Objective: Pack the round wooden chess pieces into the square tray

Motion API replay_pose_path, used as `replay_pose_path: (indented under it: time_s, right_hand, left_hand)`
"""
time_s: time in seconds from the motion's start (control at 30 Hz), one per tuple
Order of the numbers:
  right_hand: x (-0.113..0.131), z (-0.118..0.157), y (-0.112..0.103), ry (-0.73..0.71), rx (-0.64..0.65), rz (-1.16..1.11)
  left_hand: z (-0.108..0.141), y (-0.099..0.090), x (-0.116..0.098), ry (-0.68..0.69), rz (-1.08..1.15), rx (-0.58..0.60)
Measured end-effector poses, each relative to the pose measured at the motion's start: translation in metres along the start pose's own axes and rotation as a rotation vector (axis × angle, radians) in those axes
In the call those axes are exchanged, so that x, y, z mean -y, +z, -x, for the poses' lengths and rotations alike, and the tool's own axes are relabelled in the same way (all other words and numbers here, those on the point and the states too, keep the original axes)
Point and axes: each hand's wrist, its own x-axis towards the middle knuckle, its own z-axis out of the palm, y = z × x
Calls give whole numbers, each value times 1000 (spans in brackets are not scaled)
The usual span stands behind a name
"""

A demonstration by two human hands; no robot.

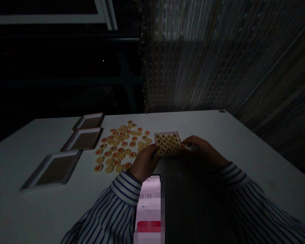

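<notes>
In the middle of the table a small open box (166,132) is tilted a little toward me, filled with rows of Chinese chess pieces (169,141) with black characters. My left hand (145,162) is closed on the box's left edge, thumb and fingers at its lower left corner. At the box's right side, my right hand (202,149) pinches a red-character chess piece (182,146) in its fingertips. Left of the box lie many loose round pieces (120,139), some showing red or black characters and others blank side up.
Three shallow box parts (77,152) lie along the table's left side. A phone (148,206) with a lit timer screen lies in front of me, beside a dark flat object (193,210). A strand curtain (193,61) hangs behind the white table (264,162). The room is dim.
</notes>
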Motion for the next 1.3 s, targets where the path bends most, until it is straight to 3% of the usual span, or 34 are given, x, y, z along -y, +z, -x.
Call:
replay_pose_path:
  time_s: [0.77, 1.3]
  right_hand:
    - [-3, 2, 5, -69, 66, -17]
    - [-3, 2, 8, -77, 33, -13]
  left_hand:
    - [0, -1, 0, -2, 1, 2]
    - [0, -1, -1, -17, -18, 0]
